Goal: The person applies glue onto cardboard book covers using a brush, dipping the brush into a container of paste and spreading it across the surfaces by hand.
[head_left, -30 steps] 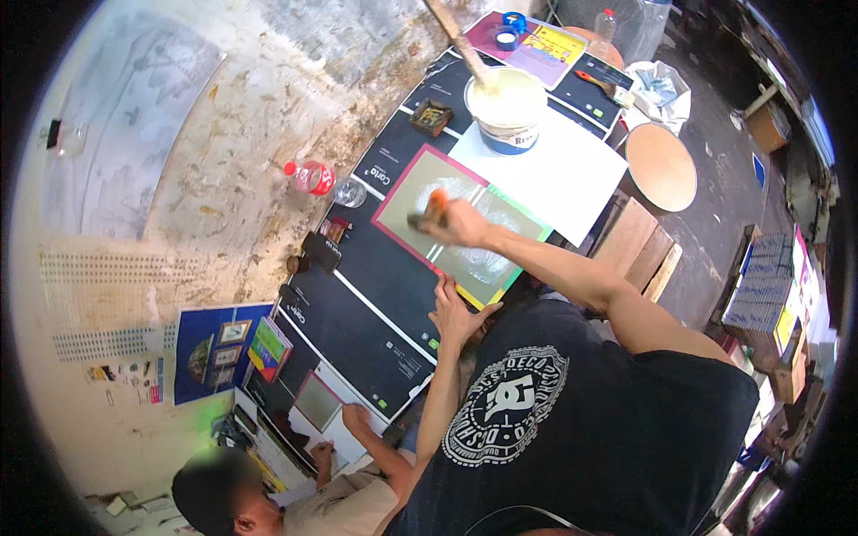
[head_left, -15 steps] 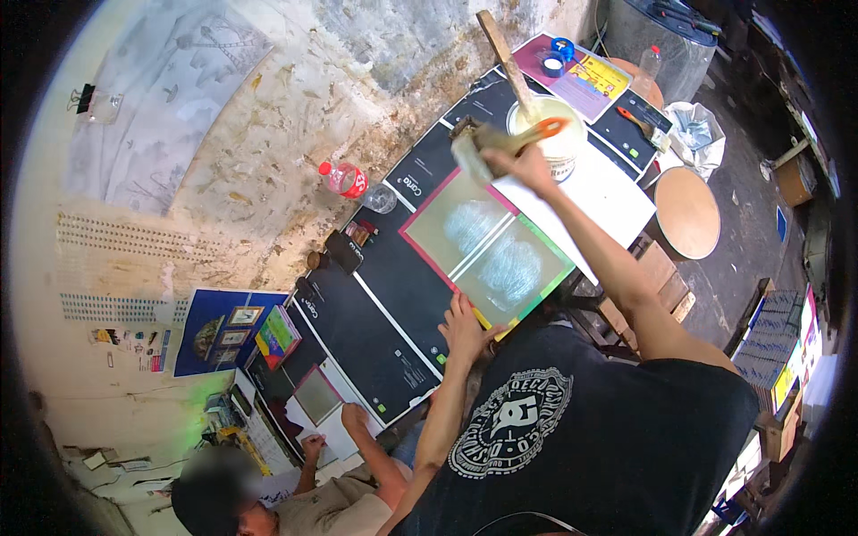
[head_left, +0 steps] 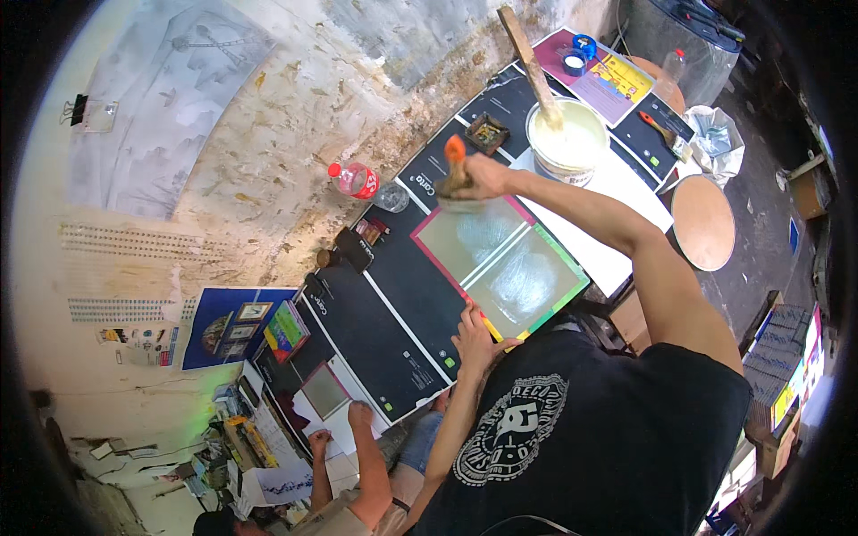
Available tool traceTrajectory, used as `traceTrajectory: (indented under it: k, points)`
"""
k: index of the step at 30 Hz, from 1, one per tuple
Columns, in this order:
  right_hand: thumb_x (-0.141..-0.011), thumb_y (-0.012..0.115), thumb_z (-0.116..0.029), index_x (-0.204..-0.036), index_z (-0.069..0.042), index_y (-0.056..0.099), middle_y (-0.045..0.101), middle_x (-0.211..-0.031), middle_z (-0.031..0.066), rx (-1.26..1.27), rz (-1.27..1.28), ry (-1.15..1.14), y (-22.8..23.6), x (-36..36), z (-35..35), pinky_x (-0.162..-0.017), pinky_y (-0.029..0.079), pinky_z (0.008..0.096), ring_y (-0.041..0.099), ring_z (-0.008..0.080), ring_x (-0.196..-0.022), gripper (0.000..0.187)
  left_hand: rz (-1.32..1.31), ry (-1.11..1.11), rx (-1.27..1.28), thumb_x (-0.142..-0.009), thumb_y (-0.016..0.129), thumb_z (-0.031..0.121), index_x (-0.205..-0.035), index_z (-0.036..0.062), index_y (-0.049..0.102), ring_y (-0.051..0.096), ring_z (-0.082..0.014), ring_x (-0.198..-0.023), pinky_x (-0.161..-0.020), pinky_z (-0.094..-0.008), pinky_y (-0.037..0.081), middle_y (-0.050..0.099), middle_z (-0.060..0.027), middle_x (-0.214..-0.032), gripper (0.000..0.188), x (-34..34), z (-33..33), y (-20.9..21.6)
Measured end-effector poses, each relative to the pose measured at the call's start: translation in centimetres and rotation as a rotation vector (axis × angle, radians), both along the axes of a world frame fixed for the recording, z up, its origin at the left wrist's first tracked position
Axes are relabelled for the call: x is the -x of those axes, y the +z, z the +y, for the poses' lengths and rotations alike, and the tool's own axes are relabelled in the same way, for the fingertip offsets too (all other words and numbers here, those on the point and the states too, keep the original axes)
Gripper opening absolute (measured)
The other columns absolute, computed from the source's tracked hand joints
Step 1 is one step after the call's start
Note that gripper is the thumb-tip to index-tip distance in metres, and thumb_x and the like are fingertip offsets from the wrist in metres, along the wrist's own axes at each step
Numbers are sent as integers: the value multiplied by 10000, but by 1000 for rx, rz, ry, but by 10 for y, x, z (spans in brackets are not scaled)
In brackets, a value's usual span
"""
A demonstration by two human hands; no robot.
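Note:
My right hand grips a wide flat brush with an orange handle tip pointing up. Its bristles reach the far left edge of a grey-green panel lying on the table. Pink, green and yellow edging borders the panel, and two white strips cross its middle. Shiny wet whitish smears cover part of each half. At the panel's near left corner rests my left hand, fingers spread against the edge. Beyond my right forearm stands a white bucket of pale paste, with a wooden stick in it.
A small dark tray and a bottle with a red cap lie along the wall side. Another brush lies at the far right. At lower left, a co-worker's hands are by a smaller panel.
My right hand has brought the brush from beside the bucket down to the panel's far left, turning its handle upward. My left hand stays at the corner. The co-worker's head has moved lower.

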State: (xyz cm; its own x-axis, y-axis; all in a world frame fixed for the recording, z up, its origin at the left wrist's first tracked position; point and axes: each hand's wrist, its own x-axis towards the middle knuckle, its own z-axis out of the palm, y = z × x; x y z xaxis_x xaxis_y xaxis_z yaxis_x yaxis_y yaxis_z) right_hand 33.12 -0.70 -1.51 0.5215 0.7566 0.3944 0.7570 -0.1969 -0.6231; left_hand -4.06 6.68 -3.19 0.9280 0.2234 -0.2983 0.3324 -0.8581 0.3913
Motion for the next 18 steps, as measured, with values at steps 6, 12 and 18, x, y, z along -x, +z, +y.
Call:
traceTrajectory:
  k: [6, 12, 18]
  points:
    - [-782, 740, -376, -1014, -133, 705, 699, -883, 176, -30, -35, -455, -13, -45, -16, -737, 539, 479, 683, 354, -814, 338, -7, 7, 20, -500, 834, 740, -1477, 3, 309, 448, -418, -1320, -955, -654, 398, 331, -209, -1517, 1332, -2, 0, 0]
    - [-787, 752, -364, -1052, -97, 670, 651, -861, 197, 9, 66, -222, -19, 15, -39, -723, 535, 487, 659, 389, -782, 384, 7, 20, 36, -498, 836, 740, -1492, 19, 294, 423, -416, -1345, -972, -663, 380, 318, -196, -1530, 1342, 1, 0, -7]
    - [-840, 696, -375, -1135, -146, 646, 627, -840, 220, -283, 29, -546, -8, 67, -53, -705, 517, 485, 652, 403, -810, 377, 13, 26, 38, -500, 830, 745, -1487, 25, 296, 400, -406, -1365, -972, -682, 367, 313, -186, -1534, 1333, 1, -1, -3]
